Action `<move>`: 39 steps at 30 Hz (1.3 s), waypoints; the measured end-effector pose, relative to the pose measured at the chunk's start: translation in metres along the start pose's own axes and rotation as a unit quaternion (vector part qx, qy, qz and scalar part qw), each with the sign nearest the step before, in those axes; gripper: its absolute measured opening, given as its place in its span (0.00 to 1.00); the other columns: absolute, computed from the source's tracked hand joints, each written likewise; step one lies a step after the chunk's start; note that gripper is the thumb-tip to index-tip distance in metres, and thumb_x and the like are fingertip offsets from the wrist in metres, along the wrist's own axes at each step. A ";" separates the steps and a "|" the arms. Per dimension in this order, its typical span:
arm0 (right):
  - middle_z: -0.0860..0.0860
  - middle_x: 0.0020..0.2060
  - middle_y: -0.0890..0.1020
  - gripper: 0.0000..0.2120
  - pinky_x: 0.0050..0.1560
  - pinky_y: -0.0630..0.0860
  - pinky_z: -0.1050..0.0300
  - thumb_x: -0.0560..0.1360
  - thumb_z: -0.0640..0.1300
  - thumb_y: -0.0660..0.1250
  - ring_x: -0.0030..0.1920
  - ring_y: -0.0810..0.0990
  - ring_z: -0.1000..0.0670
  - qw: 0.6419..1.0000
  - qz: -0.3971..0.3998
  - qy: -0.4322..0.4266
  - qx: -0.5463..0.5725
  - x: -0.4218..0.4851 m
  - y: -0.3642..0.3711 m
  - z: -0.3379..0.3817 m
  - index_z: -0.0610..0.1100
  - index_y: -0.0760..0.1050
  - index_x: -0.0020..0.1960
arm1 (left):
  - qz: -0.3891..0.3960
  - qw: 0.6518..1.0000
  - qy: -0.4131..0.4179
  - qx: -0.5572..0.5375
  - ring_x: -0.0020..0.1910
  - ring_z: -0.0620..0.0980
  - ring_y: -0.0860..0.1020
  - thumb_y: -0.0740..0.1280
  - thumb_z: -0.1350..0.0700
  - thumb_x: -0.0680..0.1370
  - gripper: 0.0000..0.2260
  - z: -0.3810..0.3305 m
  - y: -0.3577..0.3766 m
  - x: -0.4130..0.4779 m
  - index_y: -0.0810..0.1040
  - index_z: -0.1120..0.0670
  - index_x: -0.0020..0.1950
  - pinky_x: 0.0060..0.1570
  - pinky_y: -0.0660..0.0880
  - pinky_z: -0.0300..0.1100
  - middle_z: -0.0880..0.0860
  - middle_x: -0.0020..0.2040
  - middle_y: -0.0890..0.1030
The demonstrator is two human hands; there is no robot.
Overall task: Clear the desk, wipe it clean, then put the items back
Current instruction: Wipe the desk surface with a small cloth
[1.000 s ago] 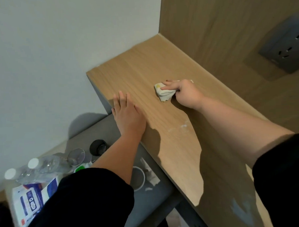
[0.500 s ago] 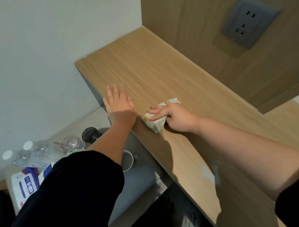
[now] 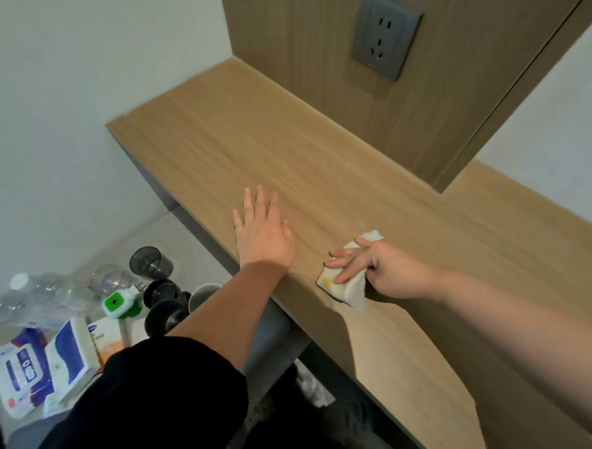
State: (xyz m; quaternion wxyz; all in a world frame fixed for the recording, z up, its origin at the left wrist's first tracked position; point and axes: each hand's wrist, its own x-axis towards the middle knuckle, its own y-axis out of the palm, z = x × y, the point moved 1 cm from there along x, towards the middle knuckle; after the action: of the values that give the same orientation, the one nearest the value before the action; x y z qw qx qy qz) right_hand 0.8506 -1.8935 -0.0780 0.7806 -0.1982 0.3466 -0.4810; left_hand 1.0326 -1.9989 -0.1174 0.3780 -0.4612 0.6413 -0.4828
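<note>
The wooden desk (image 3: 236, 132) runs from the far left corner toward the near right. My left hand (image 3: 261, 232) lies flat on it near the front edge, fingers straight and spread. To its right, my right hand (image 3: 381, 271) presses a crumpled white cloth (image 3: 344, 283) with a yellow spot against the desk top; the forefingers lie straight over the cloth and the thumb is tucked round it. Below the desk on the left lie the cleared items: plastic bottles (image 3: 36, 296), a clear glass (image 3: 112, 278), dark cups (image 3: 150, 261) and wipe packs (image 3: 26, 375).
A grey wall socket (image 3: 385, 37) sits in the wooden panel behind the desk. A green and white plug-in device (image 3: 118, 303) and a white cup (image 3: 202, 294) lie on the lower grey surface (image 3: 173, 236). White wall on the left.
My right hand has dragged the cloth rightward along the desk's front part, away from my left hand. The left hand stays flat on the desk. My head has turned, shifting the view.
</note>
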 end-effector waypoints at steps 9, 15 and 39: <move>0.46 0.59 0.81 0.25 0.62 0.73 0.53 0.72 0.28 0.55 0.60 0.77 0.46 0.937 -0.331 0.114 -0.021 0.032 -0.084 -0.022 0.44 0.79 0.61 | 0.040 0.999 0.019 0.015 0.79 0.53 0.41 0.50 0.49 0.83 0.27 -0.007 0.006 -0.018 0.47 0.53 0.81 0.77 0.42 0.53 0.54 0.81 0.46; 0.51 0.72 0.69 0.26 0.72 0.63 0.53 0.75 0.33 0.57 0.72 0.66 0.48 0.957 -0.243 0.123 -0.102 0.040 -0.041 -0.045 0.50 0.71 0.70 | 0.040 0.999 0.022 0.028 0.80 0.52 0.44 0.51 0.49 0.82 0.27 -0.006 0.007 -0.017 0.50 0.52 0.81 0.77 0.44 0.54 0.54 0.81 0.48; 0.49 0.75 0.62 0.28 0.75 0.42 0.51 0.77 0.32 0.55 0.77 0.54 0.49 0.927 -0.306 0.218 -0.018 -0.036 0.003 -0.044 0.48 0.63 0.75 | 0.010 0.999 0.053 0.006 0.79 0.54 0.49 0.56 0.50 0.80 0.26 -0.007 0.003 -0.024 0.61 0.54 0.78 0.77 0.47 0.57 0.55 0.80 0.54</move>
State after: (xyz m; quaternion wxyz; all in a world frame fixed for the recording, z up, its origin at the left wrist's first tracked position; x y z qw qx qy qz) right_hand 0.8096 -1.8595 -0.0973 0.4973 -0.1985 0.4392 -0.7214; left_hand 1.0323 -1.9742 -0.1172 0.3512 -0.4260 0.6621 -0.5068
